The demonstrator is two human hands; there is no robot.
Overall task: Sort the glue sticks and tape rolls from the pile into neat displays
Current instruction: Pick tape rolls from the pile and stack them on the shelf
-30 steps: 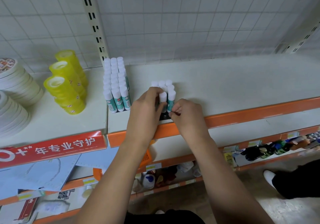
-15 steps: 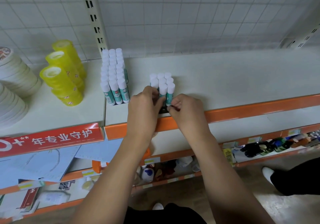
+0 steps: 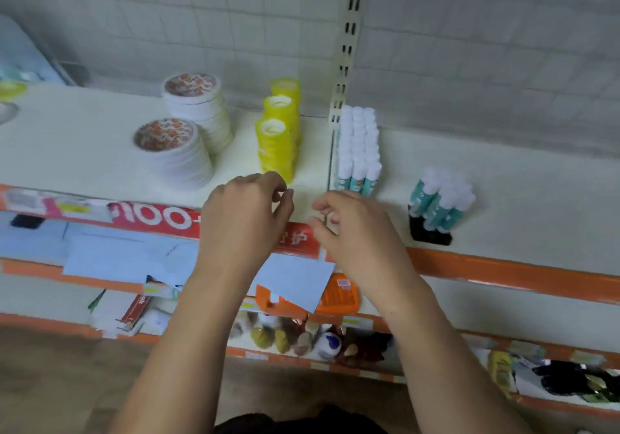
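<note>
Starting w/ the small glue stick cluster (image 3: 439, 198): parked on a black base (image 3: 429, 234) near the front edge of the shelf (image 3: 536, 198), right side, white caps up, tilting a bit instead of standing straight. Well apart from both hands.

Further left, just right of the upright post (image 3: 345, 47): the long glue stick block (image 3: 359, 145), upright in tidy rows front to back. Past the post: yellow tape rolls (image 3: 278, 138) in a line, then two white tape stacks (image 3: 181, 158).

Left hand (image 3: 241, 218) and right hand (image 3: 352, 228): hovering side by side over the front lip, near the yellow rolls and the long block, touching nothing afaict. Fingers loosely curled, nothing gripped in either, tho pretty blurry, so can't rule out sth tiny.

Step-wise, prob between items. Glue and tape look mostly displayed already, no loose pile in view; some stuff at far left, too blurry to call.

Next move imo: reach for leftovers off-frame, or reach over and square up that leaning cluster. Calls for both hands pressing from the sides, gently, to avoid tipping sticks off the base.
</note>
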